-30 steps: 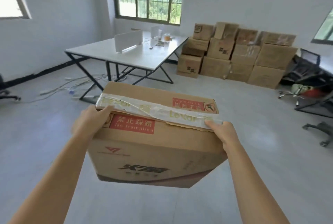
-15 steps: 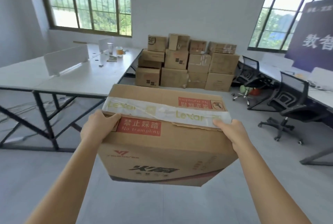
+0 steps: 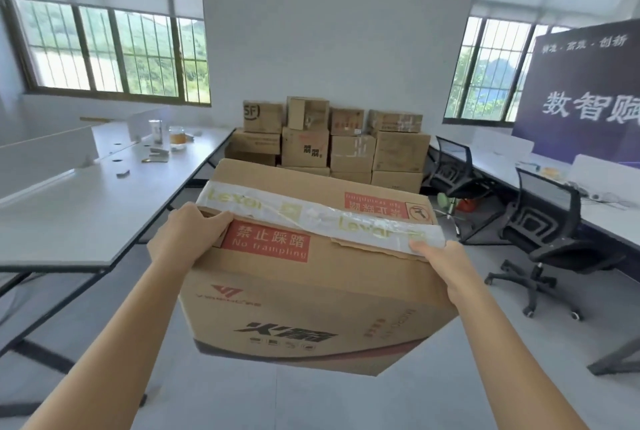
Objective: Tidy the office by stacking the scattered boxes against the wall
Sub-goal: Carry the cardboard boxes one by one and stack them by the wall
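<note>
1. A brown cardboard box (image 3: 311, 294) is held clear of the grey floor (image 3: 311, 402). It is tilted, with its top face turned toward the camera.
2. The left hand (image 3: 188, 239) is placed at the upper left corner of the box. Its grip is closed around that corner, with the fingers curled over the top edge just beside a red rectangular "No trampling" label (image 3: 265, 241).
3. The right hand (image 3: 446, 263) is placed at the upper right corner of the box. Its grip is closed on that edge, and the thumb is laid on the end of a white printed tape strip (image 3: 311, 215) that runs across the top face. The remaining fingers are hidden by the box.
4. A stack of brown cardboard boxes (image 3: 349, 145) is seen directly beyond the far edge of the held box, set against a white wall (image 3: 339, 31). Its lowest row is partly hidden by the held box.
5. A white desk surface (image 3: 86, 208) is located to the left of the held box. Small items lie on it, too blurred to be identified.
6. A black wheeled office chair (image 3: 543, 208) is located to the right of the held box, well apart from it.
7. A dark banner with white characters (image 3: 588, 90) is located beyond the held box, to its right.
</note>
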### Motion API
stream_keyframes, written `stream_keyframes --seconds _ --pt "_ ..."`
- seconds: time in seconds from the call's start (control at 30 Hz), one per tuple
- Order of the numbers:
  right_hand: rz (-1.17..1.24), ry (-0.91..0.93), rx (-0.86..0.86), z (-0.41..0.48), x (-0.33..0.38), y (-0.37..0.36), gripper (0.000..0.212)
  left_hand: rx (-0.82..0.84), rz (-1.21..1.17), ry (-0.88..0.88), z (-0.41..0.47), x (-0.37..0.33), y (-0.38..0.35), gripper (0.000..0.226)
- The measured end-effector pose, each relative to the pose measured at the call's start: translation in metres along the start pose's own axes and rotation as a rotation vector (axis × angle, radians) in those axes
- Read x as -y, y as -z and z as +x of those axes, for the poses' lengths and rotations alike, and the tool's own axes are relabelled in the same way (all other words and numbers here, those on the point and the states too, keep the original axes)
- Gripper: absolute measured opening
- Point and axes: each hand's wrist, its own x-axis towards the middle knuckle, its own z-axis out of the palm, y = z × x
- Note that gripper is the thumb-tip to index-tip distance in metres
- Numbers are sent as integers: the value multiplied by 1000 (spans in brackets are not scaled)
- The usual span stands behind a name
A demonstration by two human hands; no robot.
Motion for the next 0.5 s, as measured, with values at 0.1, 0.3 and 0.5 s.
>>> stream_keyframes --seconds 0.1,0.3,0.5 --pt "-29 49 -4 62 21 -15 15 -40 -36 23 46 -22 -20 47" --pt "-69 145 -1 177 59 -69 24 -163 -106 35 151 -39 -52 45" --pt "-98 195 -28 295 97 -149 40 -207 -146 37 287 -43 -86 45"
